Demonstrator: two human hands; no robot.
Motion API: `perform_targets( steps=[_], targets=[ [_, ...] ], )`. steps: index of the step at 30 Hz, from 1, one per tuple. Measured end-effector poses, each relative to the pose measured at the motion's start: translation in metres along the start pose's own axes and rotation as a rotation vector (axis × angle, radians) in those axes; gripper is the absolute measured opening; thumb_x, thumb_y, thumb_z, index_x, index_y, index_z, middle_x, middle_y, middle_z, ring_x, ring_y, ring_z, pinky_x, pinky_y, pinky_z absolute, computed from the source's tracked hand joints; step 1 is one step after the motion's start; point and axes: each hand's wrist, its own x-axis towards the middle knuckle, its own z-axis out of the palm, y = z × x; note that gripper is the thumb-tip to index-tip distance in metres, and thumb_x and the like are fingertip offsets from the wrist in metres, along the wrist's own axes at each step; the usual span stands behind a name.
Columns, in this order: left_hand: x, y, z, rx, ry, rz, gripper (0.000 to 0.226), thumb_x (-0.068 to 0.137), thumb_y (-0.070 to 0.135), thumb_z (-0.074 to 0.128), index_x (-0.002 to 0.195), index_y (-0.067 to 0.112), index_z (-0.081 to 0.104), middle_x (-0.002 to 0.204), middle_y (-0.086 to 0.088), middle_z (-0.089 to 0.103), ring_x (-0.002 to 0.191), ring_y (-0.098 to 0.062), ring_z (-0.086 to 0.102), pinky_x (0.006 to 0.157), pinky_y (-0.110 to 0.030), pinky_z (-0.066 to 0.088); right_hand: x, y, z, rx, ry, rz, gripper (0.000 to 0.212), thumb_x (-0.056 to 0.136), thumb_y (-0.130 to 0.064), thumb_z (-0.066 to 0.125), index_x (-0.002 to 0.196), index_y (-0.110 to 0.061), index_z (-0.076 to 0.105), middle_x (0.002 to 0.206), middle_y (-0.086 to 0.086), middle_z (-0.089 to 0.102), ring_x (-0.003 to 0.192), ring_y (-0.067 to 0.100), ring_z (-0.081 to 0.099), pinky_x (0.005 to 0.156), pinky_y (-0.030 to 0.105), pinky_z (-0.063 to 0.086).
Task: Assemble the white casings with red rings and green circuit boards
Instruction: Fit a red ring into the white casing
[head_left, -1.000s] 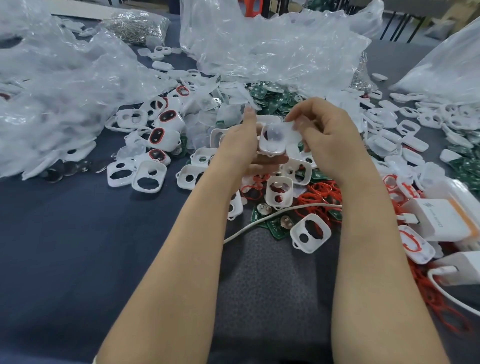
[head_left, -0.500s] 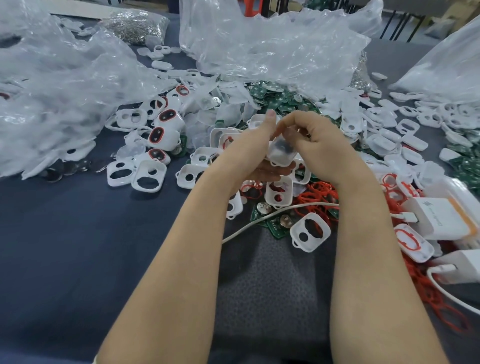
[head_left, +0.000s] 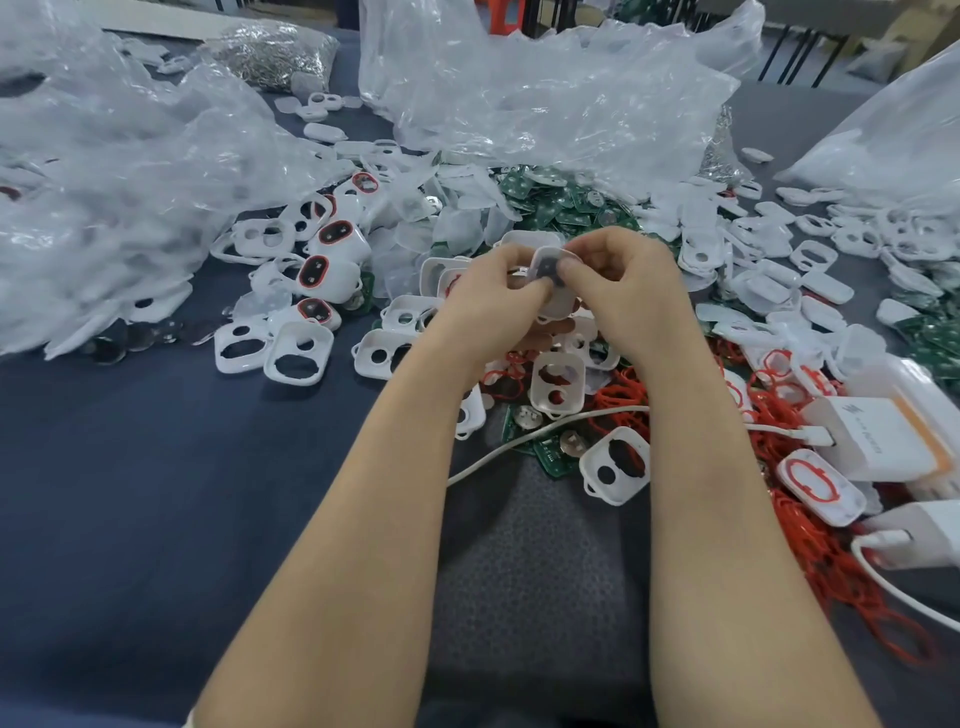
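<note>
Two hands together: left hand (head_left: 488, 306) and right hand (head_left: 631, 296) pinch a white casing (head_left: 551, 258), covering much of it; I cannot read the white charger's (head_left: 872, 439) lettering to their right.

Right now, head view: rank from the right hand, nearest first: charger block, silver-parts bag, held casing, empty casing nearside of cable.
1. held casing, pinched in the right hand.
2. empty casing, centre, nearer the body.
3. charger block, right edge.
4. silver-parts bag, far back left.
</note>
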Motion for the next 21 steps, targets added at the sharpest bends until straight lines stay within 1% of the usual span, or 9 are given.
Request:
perform_targets(
  steps=[4,7,9,10,12,14,16,18,21],
  targets=[
    [-0.001,0.001,0.0,-0.004,0.047,0.02,0.012,0.096,0.011,0.055,0.093,0.02,0.062,0.082,-0.007,0.069,0.067,-0.02,0.073,0.065,-0.036,0.062,0.0,-0.003,0.008,0.009,0.039,0.015,0.005,0.09,-0.019,0.063,0.09,-0.023,0.065,0.083,-0.004,0.066,0.083,0.014,0.064,0.076,0.03,0.055],
    [-0.001,0.002,-0.001,-0.036,0.115,0.033,0.013,0.097,0.007,0.053,0.101,0.017,0.061,0.087,-0.013,0.069,0.071,-0.027,0.073,0.065,-0.041,0.062,0.0,-0.004,0.009,0.022,0.075,0.019,0.012,0.092,-0.024,0.06,0.099,-0.022,0.07,0.089,-0.01,0.067,0.085,0.007,0.062,0.079,0.026,0.052],
    [-0.001,0.005,-0.003,-0.114,0.189,0.037,0.014,0.098,0.005,0.052,0.106,0.016,0.058,0.089,-0.012,0.068,0.067,-0.022,0.073,0.058,-0.032,0.06,0.002,-0.003,0.006,0.025,0.131,0.056,0.019,0.096,-0.023,0.054,0.108,-0.02,0.068,0.095,-0.009,0.067,0.088,0.008,0.061,0.081,0.025,0.049],
    [-0.001,0.007,-0.005,-0.172,0.237,0.034,0.014,0.098,0.005,0.051,0.102,0.017,0.056,0.091,-0.011,0.067,0.064,-0.018,0.073,0.056,-0.028,0.059,0.004,-0.001,0.003,0.007,0.176,0.08,0.021,0.097,-0.019,0.051,0.11,-0.02,0.067,0.1,-0.006,0.067,0.089,0.009,0.06,0.082,0.025,0.049],
    [-0.001,0.009,-0.007,-0.28,0.321,0.024,0.018,0.098,0.004,0.051,0.093,0.021,0.053,0.1,-0.014,0.066,0.063,-0.014,0.072,0.055,-0.022,0.058,0.007,0.005,-0.003,-0.097,0.277,0.13,0.027,0.095,-0.012,0.046,0.111,-0.019,0.067,0.107,0.0,0.068,0.092,0.013,0.06,0.081,0.024,0.048],
    [0.0,0.009,-0.008,-0.361,0.357,0.013,0.015,0.098,0.006,0.051,0.093,0.02,0.052,0.104,-0.018,0.066,0.063,-0.014,0.072,0.054,-0.02,0.057,0.009,0.012,-0.009,-0.242,0.329,0.202,0.031,0.093,-0.008,0.043,0.112,-0.018,0.067,0.113,0.003,0.067,0.101,0.019,0.06,0.08,0.024,0.043],
    [0.001,0.007,-0.008,-0.402,0.36,0.005,0.007,0.098,0.009,0.051,0.097,0.016,0.053,0.097,-0.016,0.067,0.064,-0.015,0.071,0.054,-0.02,0.056,0.01,0.021,-0.012,-0.367,0.268,0.281,0.035,0.091,-0.005,0.043,0.115,-0.016,0.065,0.12,0.006,0.064,0.11,0.025,0.058,0.085,0.029,0.045],
    [0.003,0.006,-0.008,-0.415,0.357,-0.005,0.003,0.098,0.011,0.051,0.101,0.013,0.053,0.091,-0.013,0.068,0.064,-0.015,0.071,0.053,-0.019,0.055,0.011,0.026,-0.01,-0.481,0.125,0.352,0.038,0.09,-0.006,0.045,0.123,-0.016,0.062,0.128,0.01,0.06,0.118,0.032,0.052,0.097,0.039,0.045],
    [0.005,0.006,-0.008,-0.439,0.35,-0.031,0.008,0.1,0.012,0.046,0.097,0.012,0.053,0.089,-0.014,0.068,0.062,-0.016,0.071,0.05,-0.02,0.053,0.012,0.028,-0.007,-0.565,-0.014,0.404,0.043,0.09,-0.009,0.045,0.13,-0.02,0.056,0.134,0.011,0.055,0.12,0.037,0.049,0.1,0.049,0.043]
  ],
)
